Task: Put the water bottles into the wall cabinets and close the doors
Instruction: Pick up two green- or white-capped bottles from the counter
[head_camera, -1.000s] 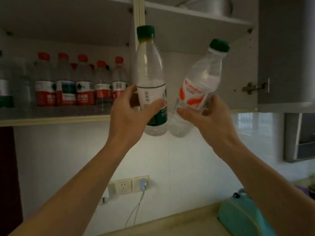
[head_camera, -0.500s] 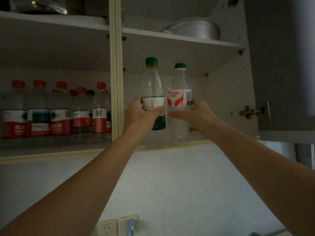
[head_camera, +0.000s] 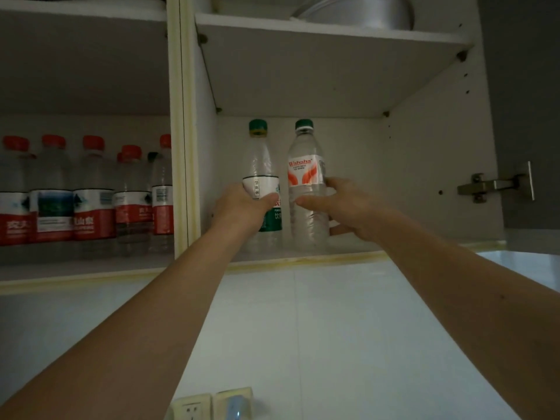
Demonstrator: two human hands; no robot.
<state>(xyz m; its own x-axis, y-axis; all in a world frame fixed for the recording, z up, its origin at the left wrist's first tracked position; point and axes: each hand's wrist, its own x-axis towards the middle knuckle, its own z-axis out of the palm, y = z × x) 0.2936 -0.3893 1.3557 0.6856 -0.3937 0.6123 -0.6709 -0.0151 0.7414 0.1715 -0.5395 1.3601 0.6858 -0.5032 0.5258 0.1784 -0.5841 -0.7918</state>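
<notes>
Two clear green-capped water bottles stand upright side by side inside the right wall cabinet (head_camera: pixel 303 259), on its lower shelf. My left hand (head_camera: pixel 239 207) grips the left bottle (head_camera: pixel 261 165), which has a white and green label. My right hand (head_camera: pixel 348 204) grips the right bottle (head_camera: pixel 306 165), which has a red and white label. Their bases sit near the shelf's front edge. The left compartment holds several red-capped bottles (head_camera: pixel 88 195) in a row.
The right cabinet's grey door (head_camera: pixel 530 86) stands open at the far right, with a metal hinge (head_camera: pixel 494 186) on the side wall. A metal pot (head_camera: pixel 357 10) sits on the upper shelf. White tiled wall and sockets (head_camera: pixel 212 404) lie below.
Both hands raised the two bottles from below the cabinet and carried them deeper onto the right compartment's lower shelf. The right bottle went from tilted to upright.
</notes>
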